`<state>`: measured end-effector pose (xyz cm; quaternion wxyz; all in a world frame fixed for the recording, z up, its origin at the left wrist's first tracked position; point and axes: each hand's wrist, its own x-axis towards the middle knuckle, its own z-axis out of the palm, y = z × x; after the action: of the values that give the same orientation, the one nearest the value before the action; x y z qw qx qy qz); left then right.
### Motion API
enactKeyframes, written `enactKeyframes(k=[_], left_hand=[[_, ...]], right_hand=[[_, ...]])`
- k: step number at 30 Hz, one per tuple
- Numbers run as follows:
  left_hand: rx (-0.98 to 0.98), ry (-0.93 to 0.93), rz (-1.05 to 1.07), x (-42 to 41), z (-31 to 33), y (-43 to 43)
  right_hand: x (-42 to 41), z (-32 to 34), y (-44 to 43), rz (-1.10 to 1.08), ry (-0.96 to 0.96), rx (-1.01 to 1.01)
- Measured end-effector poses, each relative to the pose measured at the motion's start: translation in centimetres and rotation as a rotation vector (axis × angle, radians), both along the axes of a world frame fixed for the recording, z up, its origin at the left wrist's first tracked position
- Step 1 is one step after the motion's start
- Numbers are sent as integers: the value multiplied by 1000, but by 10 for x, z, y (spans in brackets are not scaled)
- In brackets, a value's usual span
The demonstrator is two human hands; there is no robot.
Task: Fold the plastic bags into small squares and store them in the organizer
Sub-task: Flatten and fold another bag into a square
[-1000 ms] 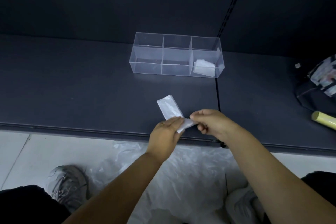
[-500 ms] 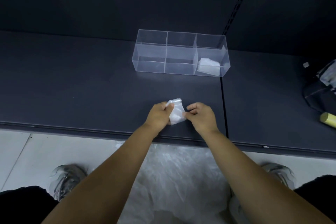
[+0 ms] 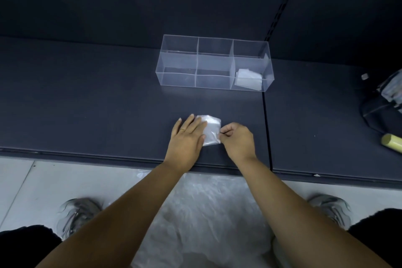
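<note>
My left hand (image 3: pixel 187 137) lies flat with the fingers straight and close together, and it presses down on the left part of the folded plastic bag (image 3: pixel 212 130). There is a gold ring (image 3: pixel 182 130) on one finger of this hand. My right hand (image 3: pixel 237 141) has the fingers curled, and the fingertips pinch the right edge of the same bag. The bag is a small, nearly square packet and lies flat on the dark shelf (image 3: pixel 87 104), near its front edge, between my two hands.

Toward the back of the shelf stands the clear organizer (image 3: pixel 178 65), well apart from the bag under my hands. In its right-end compartment lies a second folded bag (image 3: pixel 248 79); the other compartments look bare.

At the right edge of the shelf I see a dark bag (image 3: pixel 380 113) and, in front of it, the end of a yellowish roll (image 3: pixel 391 144).

Below the shelf's front edge, loose plastic bags (image 3: pixel 206 213) lie on the floor between my grey shoes (image 3: pixel 76 213).
</note>
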<state>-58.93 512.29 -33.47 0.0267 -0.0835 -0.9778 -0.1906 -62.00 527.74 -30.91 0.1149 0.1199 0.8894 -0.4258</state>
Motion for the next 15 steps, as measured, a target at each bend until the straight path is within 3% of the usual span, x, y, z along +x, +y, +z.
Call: enactKeyframes(k=[4,6,11,15], left_hand=[[617,-99,329,7,12,7],[833,-168,424,7,19,14],[1015,-314,652,-1,28,24],[957,-352,646,-11,27,25]], right_hand=[[1,-2,-1,-21,-1,-14],[3,-3,-2,-37,3,-73],[4,0,-1,-29,-9,-255],[2,1,1,-8,-30,-285]])
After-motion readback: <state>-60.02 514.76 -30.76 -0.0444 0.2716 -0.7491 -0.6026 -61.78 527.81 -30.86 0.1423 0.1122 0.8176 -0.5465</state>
